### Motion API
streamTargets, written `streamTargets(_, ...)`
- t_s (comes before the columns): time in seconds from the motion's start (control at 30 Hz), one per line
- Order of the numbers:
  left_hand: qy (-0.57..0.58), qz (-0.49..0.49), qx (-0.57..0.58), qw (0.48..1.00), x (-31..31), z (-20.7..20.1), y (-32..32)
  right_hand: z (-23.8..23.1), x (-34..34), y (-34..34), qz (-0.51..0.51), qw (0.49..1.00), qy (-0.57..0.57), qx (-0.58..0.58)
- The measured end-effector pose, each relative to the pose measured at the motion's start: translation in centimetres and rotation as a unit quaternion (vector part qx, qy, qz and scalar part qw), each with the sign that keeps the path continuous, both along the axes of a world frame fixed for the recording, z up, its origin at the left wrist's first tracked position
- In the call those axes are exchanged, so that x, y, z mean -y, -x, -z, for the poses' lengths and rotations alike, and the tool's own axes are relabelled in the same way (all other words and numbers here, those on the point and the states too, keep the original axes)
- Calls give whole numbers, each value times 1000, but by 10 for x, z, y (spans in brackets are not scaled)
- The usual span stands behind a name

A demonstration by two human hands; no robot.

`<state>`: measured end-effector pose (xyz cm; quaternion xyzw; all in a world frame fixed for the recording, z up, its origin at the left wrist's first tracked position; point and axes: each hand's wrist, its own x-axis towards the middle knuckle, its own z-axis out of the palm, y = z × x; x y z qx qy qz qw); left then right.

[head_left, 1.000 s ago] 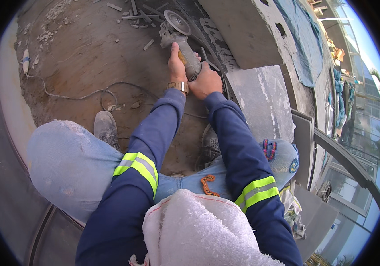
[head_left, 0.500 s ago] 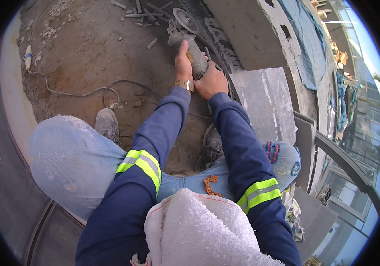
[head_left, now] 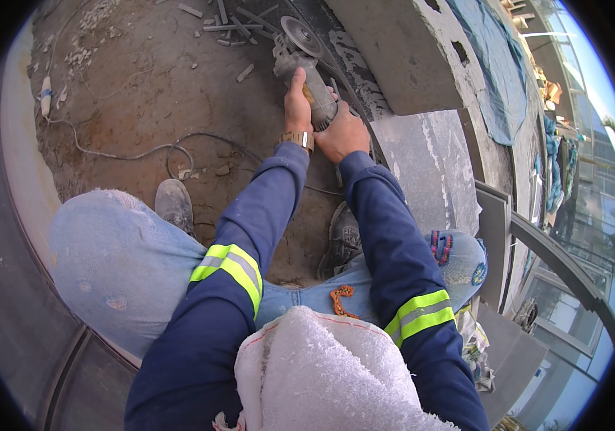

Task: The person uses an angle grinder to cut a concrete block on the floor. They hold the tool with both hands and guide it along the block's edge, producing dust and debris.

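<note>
An angle grinder (head_left: 314,85), grey with dust and showing a yellowish patch, is held out in front of me by both hands. Its round disc (head_left: 302,36) faces up at the far end, beside the edge of a grey slab. My left hand (head_left: 297,105) wraps the left side of the body, thumb pointing forward along it. Around the rear end closes my right hand (head_left: 344,134), with some fingers hidden under the tool. A metal-band watch (head_left: 296,140) sits on my left wrist.
Broken strips (head_left: 232,27) lie on the dusty floor past the grinder. A cable (head_left: 135,153) with a white connector (head_left: 45,97) loops across the left. To the right stand a concrete block (head_left: 401,57) and a grey sheet (head_left: 426,161). My shoes (head_left: 174,205) flank the work spot.
Hardly anything differs. The grinder and both hands sit almost in the same place, and the whole view has shifted very slightly.
</note>
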<state>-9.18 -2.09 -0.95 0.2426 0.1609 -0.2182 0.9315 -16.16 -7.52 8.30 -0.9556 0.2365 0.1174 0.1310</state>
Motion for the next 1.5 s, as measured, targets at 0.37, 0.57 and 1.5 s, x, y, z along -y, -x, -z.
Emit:
streamTargets(0.37,21,1,-13,1000,0,-3,-3,-11,-6,-2,1,1000,9,1)
streamTargets(0.57,21,5,5,1000,-2,-2,-5,-9,-6,-4,1,1000,7,5)
streamTargets(1.5,-1,-2,27,1000,-8,2,-37,-5,-3,-36,0,999,-48,23)
